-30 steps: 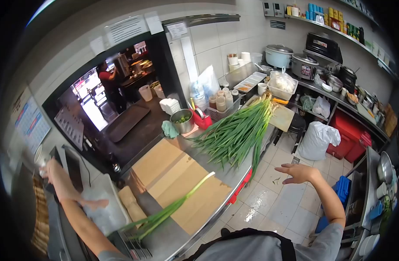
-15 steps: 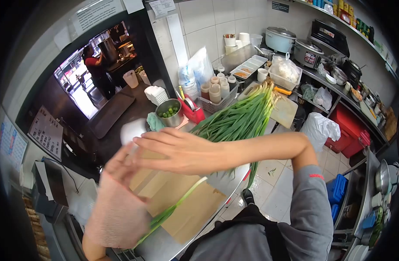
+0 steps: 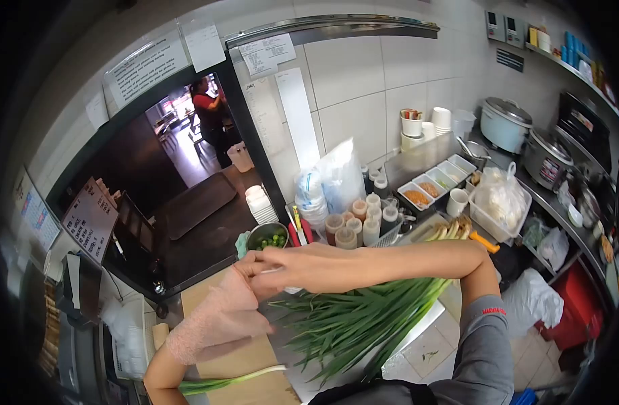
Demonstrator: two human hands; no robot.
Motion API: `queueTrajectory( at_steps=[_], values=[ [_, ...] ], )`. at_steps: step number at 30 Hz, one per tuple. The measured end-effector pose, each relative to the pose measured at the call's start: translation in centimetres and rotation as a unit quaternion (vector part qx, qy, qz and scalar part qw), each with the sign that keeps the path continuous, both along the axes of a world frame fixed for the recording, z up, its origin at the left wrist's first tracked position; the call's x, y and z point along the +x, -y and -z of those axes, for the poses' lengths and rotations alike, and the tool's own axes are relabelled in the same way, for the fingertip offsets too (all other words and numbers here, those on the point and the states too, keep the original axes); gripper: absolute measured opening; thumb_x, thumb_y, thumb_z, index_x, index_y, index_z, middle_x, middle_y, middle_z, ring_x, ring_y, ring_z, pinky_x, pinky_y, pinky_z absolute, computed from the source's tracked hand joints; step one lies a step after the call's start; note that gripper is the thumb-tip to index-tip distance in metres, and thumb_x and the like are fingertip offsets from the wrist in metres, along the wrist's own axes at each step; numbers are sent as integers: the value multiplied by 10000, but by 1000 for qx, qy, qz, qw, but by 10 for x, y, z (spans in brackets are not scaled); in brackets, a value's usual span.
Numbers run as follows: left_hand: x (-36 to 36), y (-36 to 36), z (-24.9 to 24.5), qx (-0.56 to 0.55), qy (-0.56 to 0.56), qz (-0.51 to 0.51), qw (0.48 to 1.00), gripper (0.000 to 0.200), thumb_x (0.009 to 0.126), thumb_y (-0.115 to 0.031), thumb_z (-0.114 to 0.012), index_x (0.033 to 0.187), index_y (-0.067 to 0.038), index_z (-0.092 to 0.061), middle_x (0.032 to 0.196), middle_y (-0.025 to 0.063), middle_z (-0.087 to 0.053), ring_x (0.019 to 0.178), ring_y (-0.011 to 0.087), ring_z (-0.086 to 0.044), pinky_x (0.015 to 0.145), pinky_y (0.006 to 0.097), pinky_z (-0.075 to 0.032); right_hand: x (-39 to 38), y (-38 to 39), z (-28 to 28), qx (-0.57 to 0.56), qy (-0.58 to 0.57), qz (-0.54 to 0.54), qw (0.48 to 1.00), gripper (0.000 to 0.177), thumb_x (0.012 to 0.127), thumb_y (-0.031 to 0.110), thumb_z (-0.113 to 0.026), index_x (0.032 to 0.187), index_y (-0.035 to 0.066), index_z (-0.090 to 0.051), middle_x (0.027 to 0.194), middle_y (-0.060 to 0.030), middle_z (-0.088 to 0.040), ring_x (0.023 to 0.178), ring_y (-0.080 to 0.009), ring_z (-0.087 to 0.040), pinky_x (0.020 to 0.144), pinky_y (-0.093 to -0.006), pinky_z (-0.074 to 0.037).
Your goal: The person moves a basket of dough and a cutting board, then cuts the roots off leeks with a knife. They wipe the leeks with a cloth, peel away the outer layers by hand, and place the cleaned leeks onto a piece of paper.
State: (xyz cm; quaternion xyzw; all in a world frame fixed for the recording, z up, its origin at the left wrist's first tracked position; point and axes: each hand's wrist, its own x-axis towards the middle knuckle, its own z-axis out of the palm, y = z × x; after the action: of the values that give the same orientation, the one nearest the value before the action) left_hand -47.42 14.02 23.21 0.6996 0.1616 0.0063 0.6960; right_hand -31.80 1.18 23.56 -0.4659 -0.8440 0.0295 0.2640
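A pink textured cloth [image 3: 221, 314] covers my left hand [image 3: 242, 273] and lies along its wrist and forearm, so most of the fingers are hidden. At the upper end of that cloth, my right hand [image 3: 275, 266] reaches across with its fingers curled and closed against it. Below both hands is a brown board or sheet [image 3: 228, 361] on the metal counter. One spring onion stalk [image 3: 238, 381] lies across it. To the right is a large bunch of spring onions [image 3: 370, 324], green tops toward me, partly behind my right forearm.
A metal bowl of small green fruit [image 3: 269, 236] stands just beyond my hands. Sauce bottles [image 3: 356, 226], a tray of toppings [image 3: 434, 185] and a bagged basket [image 3: 501, 202] line the back. Another person [image 3: 208, 115] stands beyond the serving hatch.
My view has tilted up and turned. The pink cloth has shifted up from the forearm toward the left hand's fingers. My right hand's fingers, stretched out before, are now curled at it.
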Motion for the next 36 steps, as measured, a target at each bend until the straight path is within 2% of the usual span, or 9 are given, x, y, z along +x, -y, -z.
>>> queueTrajectory(
  at_steps=[5, 10, 17, 20, 24, 27, 29, 30, 36],
  values=[
    [49, -8, 0, 33, 46, -131, 990, 214, 749, 64, -650, 956, 21, -616, 847, 78, -669, 780, 147, -652, 708, 247, -527, 76, 1, 11, -72, -127, 63, 987, 226, 793, 2, -521, 994, 46, -616, 1137, -169, -459, 913, -340, -564, 761, -366, -480],
    [83, -31, -2, 100, 161, -227, 955, 381, 805, 55, -590, 1174, -5, -513, 982, 106, -634, 822, 177, -648, 682, 246, -543, 151, -49, 3, 109, -143, 77, 981, 362, 749, -114, -492, 1011, 77, -652, 960, -110, -614, 888, -256, -600, 754, -325, -490],
    [48, -7, 2, 53, 55, -189, 979, 392, 814, -76, -625, 1186, -57, -503, 1058, 66, -571, 941, 151, -589, 761, 266, -491, 310, -174, -112, 245, -450, 276, 813, 485, 658, -154, -437, 1047, 36, -657, 1014, -136, -645, 795, -172, -611, 625, -253, -481],
    [18, 59, -31, 319, -53, -166, 931, 307, 771, -24, -659, 1065, -43, -573, 937, 55, -605, 839, 98, -565, 694, 234, -474, 365, -226, -132, 311, -429, 353, 771, 426, 657, -93, -511, 1029, 47, -667, 998, -134, -642, 833, -182, -601, 672, -287, -471],
    [-38, 54, 10, 59, -67, -275, 957, 180, 775, 24, -627, 950, -20, -618, 788, 38, -609, 715, 63, -543, 596, 208, -452, 394, -263, -167, 342, -468, 336, 743, 326, 672, 20, -545, 959, 67, -693, 1049, -184, -638, 1011, -324, -598, 885, -339, -449],
    [-76, 72, 26, 64, -136, -334, 931, 113, 782, 19, -635, 894, -1, -635, 695, 26, -597, 602, 43, -509, 537, 191, -427, 400, -270, -182, 331, -485, 340, 735, 426, 725, -8, -522, 1137, 66, -601, 1028, -138, -625, 944, -221, -580, 810, -321, -456],
    [-94, 86, 36, 66, -159, -374, 911, 57, 802, -23, -643, 852, 3, -638, 615, 13, -562, 497, 24, -443, 462, 177, -366, 461, -300, -181, 295, -373, 480, 737, 462, 747, 106, -552, 1208, 96, -550, 1149, -188, -565, 1069, -304, -534, 903, -400, -427],
    [-105, 92, 45, 65, -167, -393, 902, 55, 805, -37, -646, 846, 0, -640, 591, 9, -549, 479, 22, -426, 448, 177, -351, 442, -306, -174, 361, -244, 653, 620, 475, 751, 199, -606, 1214, 111, -546, 1273, -197, -466, 1162, -328, -460, 944, -434, -390],
    [-171, 124, 112, -27, -138, -536, 832, 105, 807, -88, -657, 726, -47, -603, 463, -22, -451, 389, 32, -359, 380, 200, -279, 260, -233, -96, 362, -345, 243, 831, 194, 780, 209, -662, 876, 42, -687, 803, -68, -670, 763, -139, -601, 711, -278, -459]
  ],
)
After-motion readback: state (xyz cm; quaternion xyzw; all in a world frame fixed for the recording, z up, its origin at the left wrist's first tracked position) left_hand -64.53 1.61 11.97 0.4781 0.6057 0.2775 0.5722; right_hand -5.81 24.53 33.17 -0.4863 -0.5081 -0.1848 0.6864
